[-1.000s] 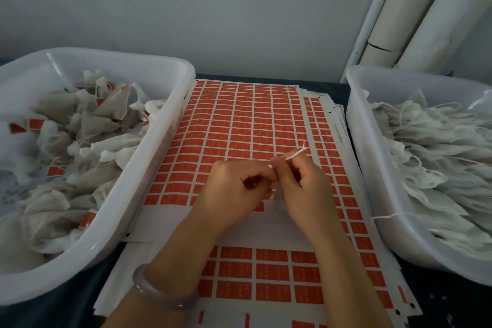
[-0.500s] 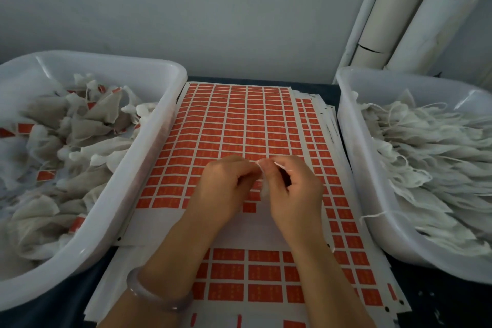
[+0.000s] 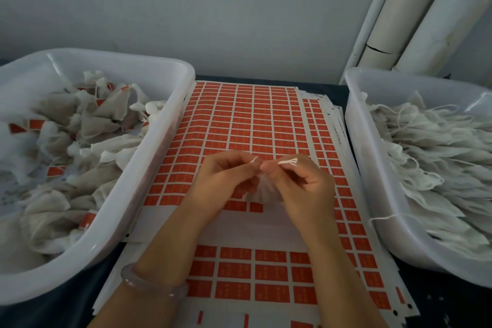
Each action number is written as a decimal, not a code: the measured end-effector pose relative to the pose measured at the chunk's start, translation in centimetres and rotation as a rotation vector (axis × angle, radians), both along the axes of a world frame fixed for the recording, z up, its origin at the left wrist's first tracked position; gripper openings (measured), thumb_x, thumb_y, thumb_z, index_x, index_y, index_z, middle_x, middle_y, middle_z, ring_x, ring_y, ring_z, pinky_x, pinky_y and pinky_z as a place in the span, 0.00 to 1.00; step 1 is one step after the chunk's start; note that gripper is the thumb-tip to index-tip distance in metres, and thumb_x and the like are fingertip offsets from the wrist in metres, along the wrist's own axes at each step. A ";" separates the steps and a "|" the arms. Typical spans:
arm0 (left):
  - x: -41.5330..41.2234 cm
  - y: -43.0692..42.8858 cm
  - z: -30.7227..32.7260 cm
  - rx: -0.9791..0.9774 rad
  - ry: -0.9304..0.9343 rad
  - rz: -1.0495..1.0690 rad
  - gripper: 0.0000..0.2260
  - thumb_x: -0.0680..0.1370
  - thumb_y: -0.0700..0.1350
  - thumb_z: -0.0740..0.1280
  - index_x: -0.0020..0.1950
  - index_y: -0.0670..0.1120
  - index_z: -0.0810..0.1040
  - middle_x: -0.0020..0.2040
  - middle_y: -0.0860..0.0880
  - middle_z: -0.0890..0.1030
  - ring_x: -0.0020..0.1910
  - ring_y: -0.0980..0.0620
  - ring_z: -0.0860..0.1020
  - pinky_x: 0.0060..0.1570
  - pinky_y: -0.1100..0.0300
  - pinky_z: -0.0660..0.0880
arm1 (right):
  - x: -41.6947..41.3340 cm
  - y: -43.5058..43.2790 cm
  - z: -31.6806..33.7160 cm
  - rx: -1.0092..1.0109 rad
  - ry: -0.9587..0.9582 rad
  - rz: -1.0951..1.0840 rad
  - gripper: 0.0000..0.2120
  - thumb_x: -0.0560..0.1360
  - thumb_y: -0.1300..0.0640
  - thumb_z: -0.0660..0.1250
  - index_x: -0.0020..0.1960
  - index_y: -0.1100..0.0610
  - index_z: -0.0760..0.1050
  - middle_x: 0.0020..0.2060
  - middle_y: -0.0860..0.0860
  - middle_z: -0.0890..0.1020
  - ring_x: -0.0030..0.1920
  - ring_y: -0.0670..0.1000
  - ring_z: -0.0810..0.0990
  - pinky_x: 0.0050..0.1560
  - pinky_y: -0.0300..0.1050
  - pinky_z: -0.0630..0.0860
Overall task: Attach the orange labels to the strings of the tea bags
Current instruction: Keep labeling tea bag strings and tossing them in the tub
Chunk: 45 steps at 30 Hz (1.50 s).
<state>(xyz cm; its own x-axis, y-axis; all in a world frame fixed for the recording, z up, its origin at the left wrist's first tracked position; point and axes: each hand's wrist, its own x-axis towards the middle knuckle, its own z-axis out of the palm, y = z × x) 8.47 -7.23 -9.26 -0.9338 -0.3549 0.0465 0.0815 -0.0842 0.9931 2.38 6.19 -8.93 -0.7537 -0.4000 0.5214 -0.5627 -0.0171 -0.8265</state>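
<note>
- The person's left hand [image 3: 226, 184] and right hand [image 3: 303, 189] are meeting above the middle of the stacked sheets of orange labels [image 3: 239, 120], fingertips almost touching.
- Both hands are pinching the white string [image 3: 288, 162]: the left thumb and forefinger are closing on 1 short end, and the right fingers are curling round a looped bit that is poking out above them.
- The tea bag [image 3: 262, 190], pale and see-through, is hanging just below the pinch, between the 2 palms and over the label rows.
- Whether an orange label is sitting in the fingers cannot be told.
- The left tub [image 3: 119, 56] is lying beside the sheets and is holding tea bags with labels [image 3: 106, 114].
- The right tub [image 3: 359, 154] is holding plain tea bags [image 3: 439, 146]; 1 loose thread [image 3: 383, 219] is trailing over its rim.
- A pale bracelet [image 3: 151, 285] is sitting on the left wrist.
- White pipes [image 3: 415, 16] are standing against the wall at the far right.
</note>
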 end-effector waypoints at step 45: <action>0.1 1.6 0.7 -0.396 0.120 0.211 0.06 0.75 0.33 0.66 0.45 0.41 0.82 0.38 0.47 0.82 0.36 0.51 0.81 0.36 0.60 0.79 | 0.0 -0.6 -1.7 0.222 -0.026 0.082 0.07 0.76 0.58 0.62 0.43 0.47 0.68 0.37 0.44 0.73 0.37 0.42 0.73 0.36 0.30 0.71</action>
